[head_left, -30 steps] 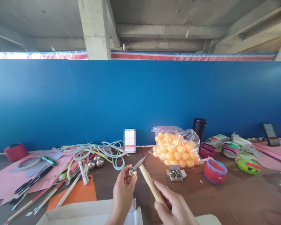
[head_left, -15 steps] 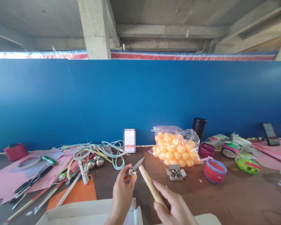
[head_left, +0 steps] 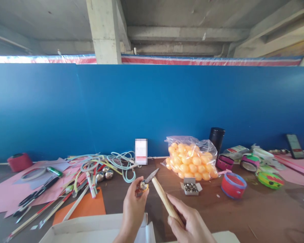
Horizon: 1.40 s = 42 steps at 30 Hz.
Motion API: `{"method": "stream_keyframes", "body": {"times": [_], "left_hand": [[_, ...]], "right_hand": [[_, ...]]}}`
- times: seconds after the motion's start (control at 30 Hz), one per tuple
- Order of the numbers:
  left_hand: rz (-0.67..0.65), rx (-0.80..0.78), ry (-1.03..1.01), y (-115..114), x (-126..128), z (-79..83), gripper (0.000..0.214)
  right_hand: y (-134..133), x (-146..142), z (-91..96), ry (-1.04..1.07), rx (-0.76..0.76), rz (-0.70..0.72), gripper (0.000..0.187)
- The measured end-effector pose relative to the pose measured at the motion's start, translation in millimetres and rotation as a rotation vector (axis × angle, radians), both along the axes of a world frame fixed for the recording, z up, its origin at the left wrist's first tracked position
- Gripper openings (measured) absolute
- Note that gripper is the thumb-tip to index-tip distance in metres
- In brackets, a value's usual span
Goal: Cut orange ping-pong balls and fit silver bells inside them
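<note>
My left hand point(head_left: 133, 211) is closed on a small shiny silver ball point(head_left: 143, 185) with orange at its edge, pinched at the fingertips. My right hand point(head_left: 190, 222) grips the wooden handle point(head_left: 166, 201) of a tool whose thin metal blade point(head_left: 152, 176) points up-left, its base right beside the ball. Both hands hover over the brown table's near edge, above an open white cardboard box point(head_left: 96, 231).
A clear bag of orange balls point(head_left: 191, 162) stands behind a small box of metal pins point(head_left: 191, 188). Tape rolls point(head_left: 233, 185), a black cylinder point(head_left: 216, 138) and a phone point(head_left: 295, 145) lie to the right. Cords, sticks, scissors point(head_left: 35, 195), silver balls point(head_left: 105, 174) and coloured paper clutter the left.
The hands hold the same pose with ball and tool. The camera view has drifted slightly, so the scene has shifted a little to the right.
</note>
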<state>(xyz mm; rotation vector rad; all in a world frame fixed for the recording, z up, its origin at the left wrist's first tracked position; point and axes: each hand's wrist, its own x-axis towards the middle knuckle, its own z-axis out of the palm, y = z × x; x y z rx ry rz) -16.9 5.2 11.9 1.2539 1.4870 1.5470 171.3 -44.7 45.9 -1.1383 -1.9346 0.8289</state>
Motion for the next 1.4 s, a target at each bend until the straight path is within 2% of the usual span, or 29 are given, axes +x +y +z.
{"method": "stream_keyframes", "body": {"times": [0.23,0.97,1.2,1.4], "left_hand": [[0.014,-0.003,-0.022,2.4,-0.4,-4.0,0.040],[0.019,0.014,0.030,2.3,-1.0,-1.5,0.038],[0.010,0.013,0.059,2.3,-2.3,-4.4,0.039],[0.022,0.013,0.020,2.8,-1.5,-2.7,0.039]], "right_hand": [[-0.5,1.1,2.0,0.008,-0.026,-0.036,0.049],[1.5,0.4,-0.8,-0.011,-0.010,-0.012,0.050],[0.6,-0.2,-3.4,0.116,-0.040,-0.131,0.051],[0.6,0.2,0.0,0.042,0.014,-0.027,0.047]]}}
